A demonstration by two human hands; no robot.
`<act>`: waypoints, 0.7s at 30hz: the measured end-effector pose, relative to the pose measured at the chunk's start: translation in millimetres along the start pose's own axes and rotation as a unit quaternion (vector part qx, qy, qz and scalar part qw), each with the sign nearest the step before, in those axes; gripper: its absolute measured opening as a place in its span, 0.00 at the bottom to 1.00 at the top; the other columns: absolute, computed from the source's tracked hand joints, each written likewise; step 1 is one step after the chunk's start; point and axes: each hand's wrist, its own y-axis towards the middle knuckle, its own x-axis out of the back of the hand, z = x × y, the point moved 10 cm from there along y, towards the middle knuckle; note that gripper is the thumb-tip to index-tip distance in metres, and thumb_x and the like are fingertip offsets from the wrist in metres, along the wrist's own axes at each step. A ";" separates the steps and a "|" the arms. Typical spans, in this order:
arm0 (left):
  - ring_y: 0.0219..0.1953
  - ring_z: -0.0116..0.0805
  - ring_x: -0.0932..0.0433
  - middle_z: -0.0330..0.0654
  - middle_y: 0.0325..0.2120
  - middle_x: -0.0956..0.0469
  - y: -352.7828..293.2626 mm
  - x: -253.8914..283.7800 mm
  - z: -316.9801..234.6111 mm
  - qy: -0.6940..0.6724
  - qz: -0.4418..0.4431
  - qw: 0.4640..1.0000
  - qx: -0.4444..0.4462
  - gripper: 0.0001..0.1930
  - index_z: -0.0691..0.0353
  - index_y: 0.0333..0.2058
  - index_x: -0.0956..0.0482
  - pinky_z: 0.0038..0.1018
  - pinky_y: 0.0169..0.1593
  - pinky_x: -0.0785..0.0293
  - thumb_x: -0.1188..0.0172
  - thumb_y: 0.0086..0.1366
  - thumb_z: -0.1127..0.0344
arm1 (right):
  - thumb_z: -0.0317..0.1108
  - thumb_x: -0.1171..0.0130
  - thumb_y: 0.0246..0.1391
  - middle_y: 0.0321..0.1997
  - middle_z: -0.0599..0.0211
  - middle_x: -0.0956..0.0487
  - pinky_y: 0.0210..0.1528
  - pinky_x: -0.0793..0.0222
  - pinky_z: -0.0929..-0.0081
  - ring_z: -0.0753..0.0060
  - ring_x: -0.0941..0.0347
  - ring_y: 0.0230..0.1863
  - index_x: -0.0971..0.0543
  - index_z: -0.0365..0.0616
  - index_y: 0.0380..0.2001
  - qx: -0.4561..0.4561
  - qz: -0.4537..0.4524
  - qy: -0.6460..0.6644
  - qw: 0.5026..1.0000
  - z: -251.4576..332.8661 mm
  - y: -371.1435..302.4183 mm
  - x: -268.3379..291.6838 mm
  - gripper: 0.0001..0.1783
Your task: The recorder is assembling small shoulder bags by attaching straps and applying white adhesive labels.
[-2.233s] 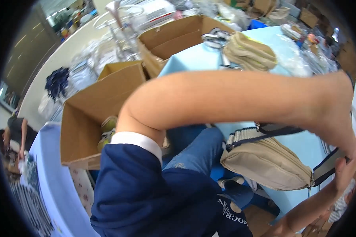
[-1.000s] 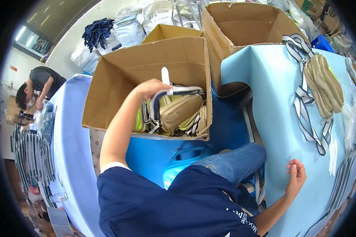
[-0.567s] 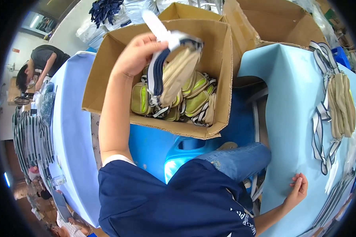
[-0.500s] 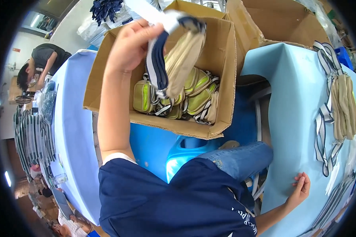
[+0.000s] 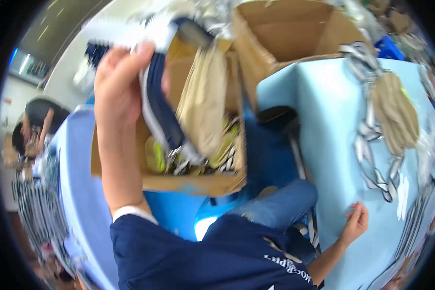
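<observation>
My left hand [image 5: 123, 79] is closed on a bunch of navy-and-white straps [image 5: 160, 104] with metal clips at the lower end. From these straps hangs a stack of beige pouches [image 5: 205, 99], blurred by motion, held up over an open cardboard box [image 5: 198, 184]. Inside the box lie several green-and-beige pouches [image 5: 155, 154] with striped straps. Low at the right, my right hand [image 5: 356, 222] hovers by or rests on the light blue table cover [image 5: 319, 159]; its fingers are loosely curled in, with nothing visible in them. Another beige pouch stack [image 5: 395, 111] with striped straps lies on that table.
Behind the right table stands a second open cardboard box [image 5: 295, 29]. A blue-covered table [image 5: 77, 179] runs along my left, with stacked grey pieces [image 5: 36, 208] beyond it. A person [image 5: 43, 118] bends over work at the far left. A blue bin [image 5: 390, 48] sits at the back right.
The view has swung right, so the box and tables appear farther left. The held pouch stack has risen closer to me and swung right relative to the box. My right hand stays by the table.
</observation>
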 end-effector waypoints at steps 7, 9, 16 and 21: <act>0.14 0.25 0.30 0.40 0.17 0.27 60.1 -36.9 -23.0 -0.036 0.003 0.999 0.026 0.13 0.67 0.30 0.27 0.18 0.18 0.34 0.45 0.63 0.60 | 0.26 0.49 0.58 0.28 0.64 0.24 0.25 0.35 0.84 0.82 0.32 0.21 0.25 0.33 0.32 -0.046 0.023 0.090 0.995 6.1 -2.8 -9.6 0.07; 0.17 0.25 0.28 0.42 0.22 0.24 89.4 -65.1 -51.9 -0.032 0.033 0.999 -0.027 0.12 0.67 0.31 0.27 0.17 0.20 0.32 0.43 0.62 0.62 | 0.26 0.49 0.57 0.28 0.63 0.23 0.25 0.35 0.84 0.81 0.31 0.22 0.25 0.33 0.32 -0.023 0.006 0.106 0.994 10.6 -2.2 -6.6 0.06; 0.24 0.22 0.26 0.38 0.24 0.23 211.4 -193.2 -71.7 0.079 0.148 0.979 -0.117 0.16 0.68 0.34 0.23 0.20 0.29 0.32 0.36 0.56 0.60 | 0.24 0.49 0.55 0.27 0.61 0.23 0.24 0.34 0.84 0.79 0.30 0.21 0.24 0.32 0.30 -0.085 0.018 0.159 0.983 8.5 -4.9 -6.1 0.06; 0.25 0.25 0.25 0.36 0.24 0.21 295.0 -210.2 38.8 0.218 0.118 0.967 -0.062 0.11 0.67 0.30 0.19 0.23 0.30 0.30 0.34 0.51 0.64 | 0.23 0.49 0.55 0.25 0.64 0.25 0.19 0.40 0.86 0.80 0.31 0.19 0.24 0.34 0.29 0.017 -0.004 0.141 0.990 20.8 -6.0 -8.0 0.05</act>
